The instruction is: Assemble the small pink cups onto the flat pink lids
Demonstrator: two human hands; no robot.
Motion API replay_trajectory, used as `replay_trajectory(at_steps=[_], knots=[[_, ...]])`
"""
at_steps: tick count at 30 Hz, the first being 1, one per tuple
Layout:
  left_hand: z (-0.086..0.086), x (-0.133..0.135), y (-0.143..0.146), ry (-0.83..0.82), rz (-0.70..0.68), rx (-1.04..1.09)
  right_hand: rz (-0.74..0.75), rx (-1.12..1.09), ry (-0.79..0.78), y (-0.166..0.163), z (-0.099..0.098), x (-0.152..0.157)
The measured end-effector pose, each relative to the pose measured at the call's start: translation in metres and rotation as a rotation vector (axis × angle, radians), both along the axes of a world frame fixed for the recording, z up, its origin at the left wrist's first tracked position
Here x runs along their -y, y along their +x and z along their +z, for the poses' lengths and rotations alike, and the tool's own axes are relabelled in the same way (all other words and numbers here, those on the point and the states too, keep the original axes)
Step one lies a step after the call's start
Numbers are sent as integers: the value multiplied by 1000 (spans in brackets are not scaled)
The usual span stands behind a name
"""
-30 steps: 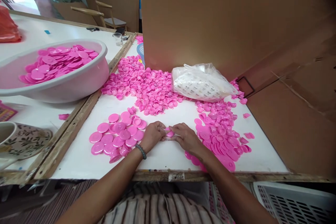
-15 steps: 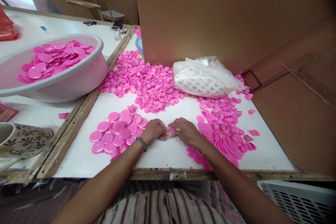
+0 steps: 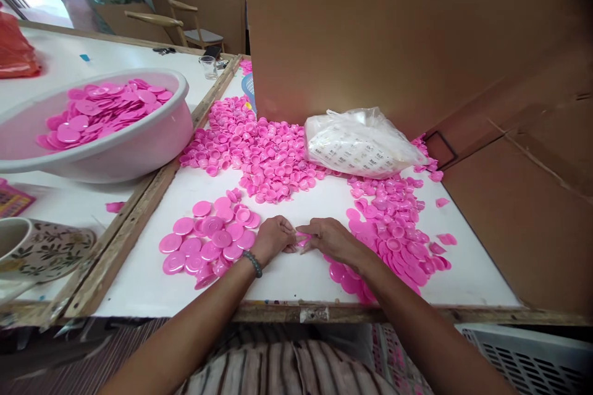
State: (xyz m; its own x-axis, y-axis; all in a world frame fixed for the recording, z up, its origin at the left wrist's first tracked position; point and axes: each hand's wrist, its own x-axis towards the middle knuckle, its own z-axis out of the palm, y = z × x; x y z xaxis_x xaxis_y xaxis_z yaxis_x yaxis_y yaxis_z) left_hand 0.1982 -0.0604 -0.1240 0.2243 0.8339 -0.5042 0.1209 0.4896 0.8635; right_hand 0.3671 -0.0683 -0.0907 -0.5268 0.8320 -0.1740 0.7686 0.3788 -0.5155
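Note:
My left hand [image 3: 275, 238], with a grey bead bracelet on its wrist, meets my right hand [image 3: 330, 238] above the white tabletop, fingertips almost touching. Between them shows a small pink plastic piece [image 3: 302, 239], mostly covered by fingers. Both hands are closed in a pinch around it. Left of my left hand lies a loose group of pink plastic discs [image 3: 221, 238], some with a cup-like ring. Beside my right forearm spreads a pile of overlapping pink discs and cups [image 3: 393, 244].
Small pink cups [image 3: 273, 160] are heaped farther back. A clear plastic bag [image 3: 364, 145] of printed white packets rests before a cardboard wall [image 3: 370, 31]. On the left stand a basin [image 3: 157, 148] of pink discs and a flowered mug [image 3: 60, 250]. Wooden strips edge the table.
The pink piece between my hands is now more covered, and my right fingers have spread slightly around it. The whole view has shifted a little; the piles look unchanged.

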Motion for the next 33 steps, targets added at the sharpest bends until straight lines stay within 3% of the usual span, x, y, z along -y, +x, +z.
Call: replay_trajectory(at_steps=[6, 11, 14, 17, 20, 25, 29, 33], knots=[[2, 0, 4, -28, -13, -27, -52, 14, -76, -3, 1, -7], [12, 12, 1, 211, -16, -112, -93, -134, -151, -6, 10, -9], [32, 22, -23, 373, -27, -181, -229, -200, -1, -14, 7, -21], [56, 30, -61, 537, 21, -323, -347, -95, 237, -30, -3, -40], [70, 35, -97, 636, 95, -548, -408, 14, 307, -46, -15, -55], [59, 38, -124, 734, 172, -731, -513, -17, 243, -57, -27, -63], [46, 42, -121, 834, 256, -732, -528, -46, 199, -59, -25, -59], [47, 54, -110, 881, 273, -630, -541, -30, 147, -60, -20, -44]])
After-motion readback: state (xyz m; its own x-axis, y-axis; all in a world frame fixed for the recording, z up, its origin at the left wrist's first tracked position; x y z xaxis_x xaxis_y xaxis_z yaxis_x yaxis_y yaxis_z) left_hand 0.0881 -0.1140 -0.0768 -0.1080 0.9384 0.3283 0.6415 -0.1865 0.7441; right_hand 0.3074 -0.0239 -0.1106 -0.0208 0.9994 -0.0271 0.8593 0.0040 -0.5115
